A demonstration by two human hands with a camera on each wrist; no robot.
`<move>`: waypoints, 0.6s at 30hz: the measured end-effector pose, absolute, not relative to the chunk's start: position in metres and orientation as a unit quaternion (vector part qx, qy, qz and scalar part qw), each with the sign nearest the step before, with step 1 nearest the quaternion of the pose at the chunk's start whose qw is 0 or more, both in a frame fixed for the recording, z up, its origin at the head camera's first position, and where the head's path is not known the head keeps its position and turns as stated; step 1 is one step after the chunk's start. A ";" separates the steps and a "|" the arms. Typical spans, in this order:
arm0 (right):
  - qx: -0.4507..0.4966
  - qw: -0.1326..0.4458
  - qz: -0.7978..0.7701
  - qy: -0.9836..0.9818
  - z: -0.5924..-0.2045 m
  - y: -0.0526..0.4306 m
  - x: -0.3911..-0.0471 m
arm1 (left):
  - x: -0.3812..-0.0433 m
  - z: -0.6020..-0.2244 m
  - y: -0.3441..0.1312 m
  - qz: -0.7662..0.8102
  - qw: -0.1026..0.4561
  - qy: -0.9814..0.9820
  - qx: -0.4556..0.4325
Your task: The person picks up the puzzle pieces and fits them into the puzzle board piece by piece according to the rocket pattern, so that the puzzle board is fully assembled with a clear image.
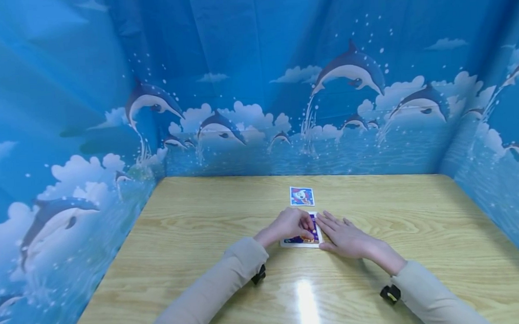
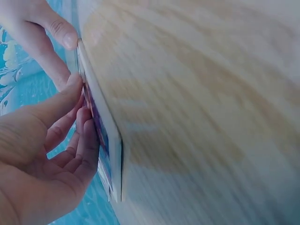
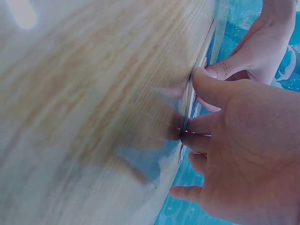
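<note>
A flat square board with a white border and a dark purple picture lies on the table. My left hand is over its picture with bent fingers. In the left wrist view, the left thumb and fingertips come down on the picture side of the board; I cannot tell whether a small piece is between them. Along the board's right border rests my right hand, fingers extended and thumb by the near right corner. The right wrist view shows the right fingertips at the board's edge.
Just beyond the board lies a small card with a white, red and blue picture. The wood-grain table is bordered at the back and sides by a blue dolphin-print curtain. Dark devices sit at both wrists.
</note>
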State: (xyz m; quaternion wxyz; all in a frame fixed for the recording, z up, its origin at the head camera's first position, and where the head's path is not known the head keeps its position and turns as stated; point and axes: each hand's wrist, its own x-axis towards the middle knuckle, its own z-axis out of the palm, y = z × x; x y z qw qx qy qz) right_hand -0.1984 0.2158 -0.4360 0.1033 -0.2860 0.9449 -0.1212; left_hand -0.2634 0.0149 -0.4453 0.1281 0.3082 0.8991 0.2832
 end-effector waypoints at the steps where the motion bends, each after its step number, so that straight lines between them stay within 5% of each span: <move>1: -0.284 0.105 -0.123 0.945 -0.435 0.215 -0.198 | -0.264 -0.445 0.015 0.285 0.132 0.898 0.308; 18: -0.286 0.091 -0.138 0.944 -0.437 0.215 -0.197 | -0.267 -0.446 0.007 0.298 0.137 0.892 0.312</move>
